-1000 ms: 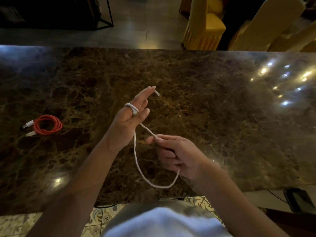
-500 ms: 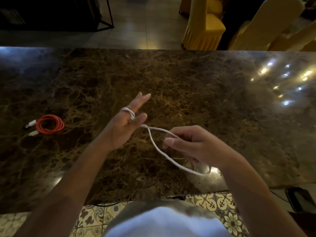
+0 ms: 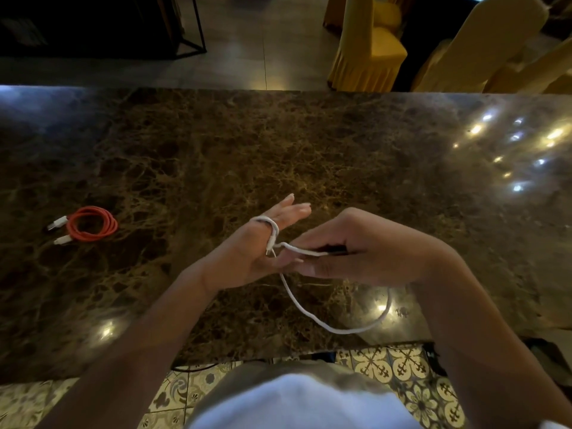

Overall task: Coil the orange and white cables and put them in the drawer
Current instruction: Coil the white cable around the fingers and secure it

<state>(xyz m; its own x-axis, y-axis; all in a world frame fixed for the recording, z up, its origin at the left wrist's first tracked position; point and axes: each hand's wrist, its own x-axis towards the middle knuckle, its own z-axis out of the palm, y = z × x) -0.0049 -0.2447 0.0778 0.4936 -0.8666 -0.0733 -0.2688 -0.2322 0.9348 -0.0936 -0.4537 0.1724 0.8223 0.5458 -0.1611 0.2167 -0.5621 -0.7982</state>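
Observation:
The white cable (image 3: 309,311) is wound round the straight fingers of my left hand (image 3: 244,252), and its plug end lies over the palm. My right hand (image 3: 371,246) pinches the cable just right of the left hand; the slack hangs in a loop below both hands, over the near edge of the marble table (image 3: 340,156). The orange cable (image 3: 93,225) lies coiled on the table at the left, with its two white plugs sticking out. No drawer is in view.
Yellow-covered chairs (image 3: 368,48) stand beyond the table's far edge. A dark metal frame (image 3: 192,35) stands on the floor at the back left. Patterned floor tiles (image 3: 399,363) show below the table's near edge.
My right hand has come up and left to the left hand, carrying the cable over the fingers. The hanging loop has swung to the right. The orange coil has not moved.

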